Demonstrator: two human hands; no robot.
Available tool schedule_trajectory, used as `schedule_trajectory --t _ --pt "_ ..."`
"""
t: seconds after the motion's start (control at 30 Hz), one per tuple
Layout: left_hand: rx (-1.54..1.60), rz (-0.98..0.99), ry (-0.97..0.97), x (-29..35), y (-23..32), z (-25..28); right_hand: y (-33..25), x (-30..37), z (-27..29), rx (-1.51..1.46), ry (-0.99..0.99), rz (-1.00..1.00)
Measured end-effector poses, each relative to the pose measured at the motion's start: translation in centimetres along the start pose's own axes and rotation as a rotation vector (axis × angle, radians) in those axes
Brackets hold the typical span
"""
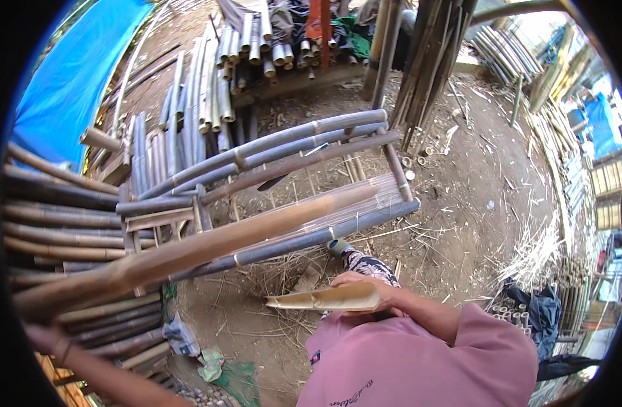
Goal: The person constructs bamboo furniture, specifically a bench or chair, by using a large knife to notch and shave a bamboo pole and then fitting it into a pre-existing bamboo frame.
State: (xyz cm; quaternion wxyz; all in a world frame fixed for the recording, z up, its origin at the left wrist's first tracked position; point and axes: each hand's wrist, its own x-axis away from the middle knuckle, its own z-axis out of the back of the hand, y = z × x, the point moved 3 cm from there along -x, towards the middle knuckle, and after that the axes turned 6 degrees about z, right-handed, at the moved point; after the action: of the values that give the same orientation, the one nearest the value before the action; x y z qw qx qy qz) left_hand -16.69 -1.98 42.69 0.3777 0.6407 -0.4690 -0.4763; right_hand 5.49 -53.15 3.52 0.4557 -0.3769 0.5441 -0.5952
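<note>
My right hand is curled round the thick end of a pale split bamboo piece, thumb on top and fingers underneath; the piece lies flat in front of my pink shirt and its pointed tip aims to my left. My left hand is down by the near end of a long bamboo pole. That end is blurred, so I cannot tell how far my fingers are closed or whether they grip it.

The pole slants up and away from my left hand, passing just above the split piece and resting across a bamboo frame of dark, greyish poles. My patterned trouser leg shows between the split piece and the frame's near rail. Left of the frame lies a stack of dark poles, beyond the frame a pile of cut bamboo, and beyond the stack a blue tarpaulin. Right of the frame is bare dirt ground strewn with shavings.
</note>
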Motion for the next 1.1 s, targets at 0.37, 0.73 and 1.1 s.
schedule_trajectory --t 0.37,0.73,1.1 --pt "-0.163 0.718 0.252 18.9 -54.1 -15.7 6.0 -0.8 7.4 0.208 0.044 -0.057" --pt "-0.672 0.897 -0.255 19.2 -60.6 -10.9 9.0 -9.2 9.4 0.218 -0.008 -0.06" --pt "-0.801 -0.005 -0.237 24.6 -24.7 -6.0 0.5 -32.3 -5.3 -0.372 -0.372 0.281"
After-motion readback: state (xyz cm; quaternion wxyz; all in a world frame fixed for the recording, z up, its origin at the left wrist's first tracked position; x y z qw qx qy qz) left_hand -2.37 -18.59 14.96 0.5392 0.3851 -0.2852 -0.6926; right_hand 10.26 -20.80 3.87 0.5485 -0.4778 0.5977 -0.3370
